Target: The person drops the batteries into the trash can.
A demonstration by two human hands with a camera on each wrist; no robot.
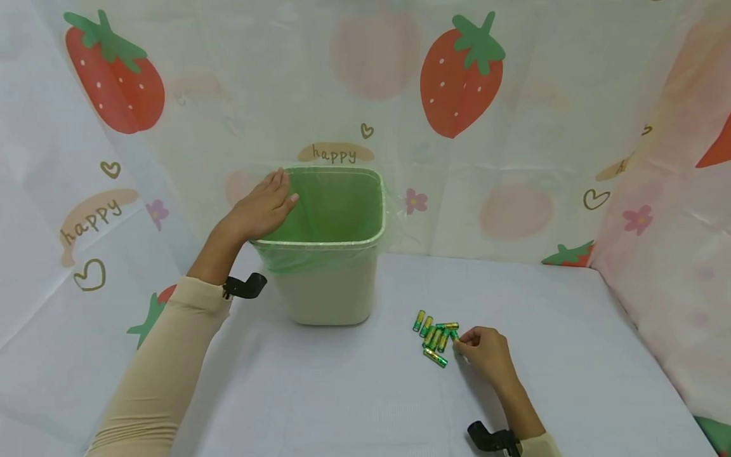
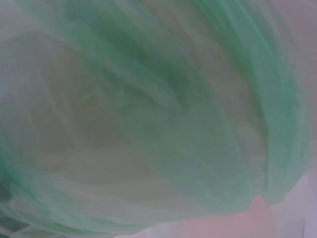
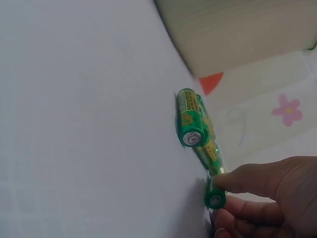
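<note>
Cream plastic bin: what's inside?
Inside the cream plastic bin, translucent green plastic liner shows. The near wall hides the bin's floor; the left hand covers part of the opening.

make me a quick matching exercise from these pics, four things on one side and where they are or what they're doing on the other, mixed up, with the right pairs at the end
Column one
1. left hand
2. right hand
3. plastic liner
4. loose batteries

Column two
A. folded down over the outside of the bin
B. clustered on the white tabletop
C. at the rim, near the opening
D. pinching one battery between thumb and finger

Right pairs
1-C
2-D
3-A
4-B
</note>
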